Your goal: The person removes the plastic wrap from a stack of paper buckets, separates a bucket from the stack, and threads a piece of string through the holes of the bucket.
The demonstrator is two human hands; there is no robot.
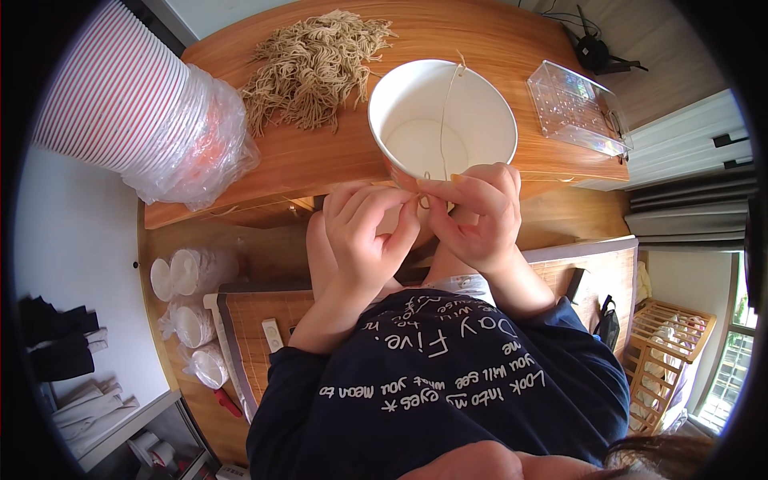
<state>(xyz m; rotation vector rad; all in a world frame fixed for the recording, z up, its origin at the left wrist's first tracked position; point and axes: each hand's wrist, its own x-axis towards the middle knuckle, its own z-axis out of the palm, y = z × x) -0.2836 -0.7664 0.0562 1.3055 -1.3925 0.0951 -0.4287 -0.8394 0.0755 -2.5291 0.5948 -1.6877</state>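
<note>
A white paper bucket (490, 120) stands at the front edge of the wooden table, its open mouth toward me. Thin tan string (443, 120) runs from a hole in the far rim across the opening to the near rim. At that near rim my left hand (364, 232) and my right hand (482, 214) meet, thumbs and forefingers pinching the string's end. A small loop of it shows between the fingertips. Exactly how the string passes through the near rim is hidden by my fingers.
On the table (448, 32) lie a heap of tan strings (320, 68) and a clear plastic box (578, 110). A tall stack of buckets (112, 88) in plastic wrap leans at the left. Behind the box sits a black router (592, 53). More wrapped white tubs (192, 324) stand at lower left.
</note>
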